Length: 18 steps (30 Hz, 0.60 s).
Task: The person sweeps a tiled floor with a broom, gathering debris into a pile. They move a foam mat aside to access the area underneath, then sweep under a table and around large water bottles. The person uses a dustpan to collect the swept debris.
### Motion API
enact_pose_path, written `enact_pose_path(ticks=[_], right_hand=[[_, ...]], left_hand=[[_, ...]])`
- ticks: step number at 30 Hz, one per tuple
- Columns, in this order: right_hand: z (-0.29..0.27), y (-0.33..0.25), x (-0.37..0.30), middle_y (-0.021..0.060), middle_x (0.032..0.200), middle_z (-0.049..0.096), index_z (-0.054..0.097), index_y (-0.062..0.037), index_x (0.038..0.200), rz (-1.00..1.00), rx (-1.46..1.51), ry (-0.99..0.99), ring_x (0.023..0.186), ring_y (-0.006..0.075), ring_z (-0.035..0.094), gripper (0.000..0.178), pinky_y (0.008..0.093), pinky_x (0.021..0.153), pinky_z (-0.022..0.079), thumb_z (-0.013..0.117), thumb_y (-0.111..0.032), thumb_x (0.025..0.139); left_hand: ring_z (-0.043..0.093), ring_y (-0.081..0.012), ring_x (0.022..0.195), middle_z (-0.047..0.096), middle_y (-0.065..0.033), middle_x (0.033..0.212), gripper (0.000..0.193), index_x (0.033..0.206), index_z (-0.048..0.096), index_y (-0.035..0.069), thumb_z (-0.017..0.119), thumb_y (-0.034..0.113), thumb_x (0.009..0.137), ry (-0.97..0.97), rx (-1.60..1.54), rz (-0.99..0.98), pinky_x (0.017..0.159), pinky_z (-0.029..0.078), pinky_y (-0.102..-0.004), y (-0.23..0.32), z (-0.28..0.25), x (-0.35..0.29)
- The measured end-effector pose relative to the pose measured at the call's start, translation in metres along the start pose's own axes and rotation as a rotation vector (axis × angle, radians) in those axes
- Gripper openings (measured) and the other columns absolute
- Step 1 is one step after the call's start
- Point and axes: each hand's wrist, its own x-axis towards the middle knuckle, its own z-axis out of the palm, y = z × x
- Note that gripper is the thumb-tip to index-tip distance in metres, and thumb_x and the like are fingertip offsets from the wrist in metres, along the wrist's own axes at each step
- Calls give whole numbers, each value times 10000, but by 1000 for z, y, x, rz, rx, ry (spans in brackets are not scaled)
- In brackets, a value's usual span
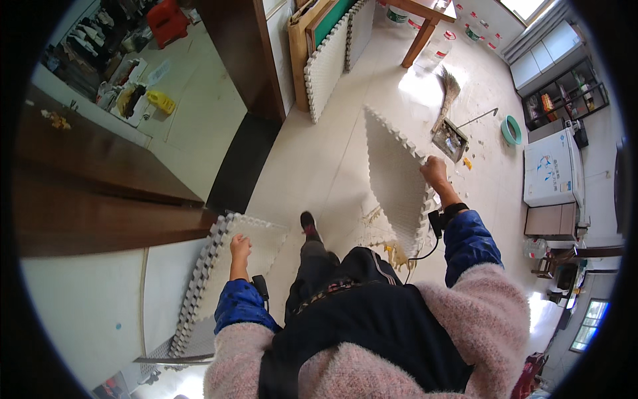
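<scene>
Our right hand (435, 171) grips the toothed rim of a thin, pale foam mat (397, 176) at two o'clock. Our left hand (240, 247) curls above a thick mat stack (205, 286) at eight, grip unclear. Smooth, glossy floor (319, 153) lies open toward twelve.

matt foam mat (397, 176), glossy floor (316, 156), fuzzy sweater (482, 309), smooth wooden door (86, 199)
</scene>
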Motion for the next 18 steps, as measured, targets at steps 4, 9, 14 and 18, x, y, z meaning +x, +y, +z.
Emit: enact_pose_path(ticks=[4, 9, 14, 18], right_hand=[[11, -22, 131, 256, 722, 585, 591, 25, 672, 111, 33, 201, 741, 408, 587, 207, 458, 682, 468, 588, -178, 631], [27, -73, 287, 236, 658, 583, 574, 16, 626, 249, 121, 325, 654, 408, 578, 261, 461, 636, 463, 602, -243, 617], [28, -107, 468, 224, 672, 579, 546, 16, 613, 261, 204, 448, 658, 397, 571, 269, 466, 632, 456, 604, -244, 652], [68, -141, 589, 190, 718, 520, 493, -9, 691, 94, 222, 543, 683, 384, 521, 228, 485, 627, 423, 624, -195, 700]], left_hand=[[590, -155, 719, 575, -59, 1000, 403, 1188, 466, 90, 571, 157, 806, -89, -42, 5, 579, 459, -325, 114, 35, 67], [593, -140, 640, 601, -57, 937, 351, 1143, 499, 75, 572, 150, 808, -58, 120, -91, 503, 454, -292, 262, 75, 144], [582, -139, 689, 594, -48, 947, 339, 1158, 508, 75, 555, 143, 829, -144, 133, 47, 567, 463, -282, 397, 139, 201], [586, -134, 649, 603, -57, 893, 314, 1127, 516, 56, 564, 117, 822, -95, 92, 129, 516, 454, -269, 472, 187, 245]])
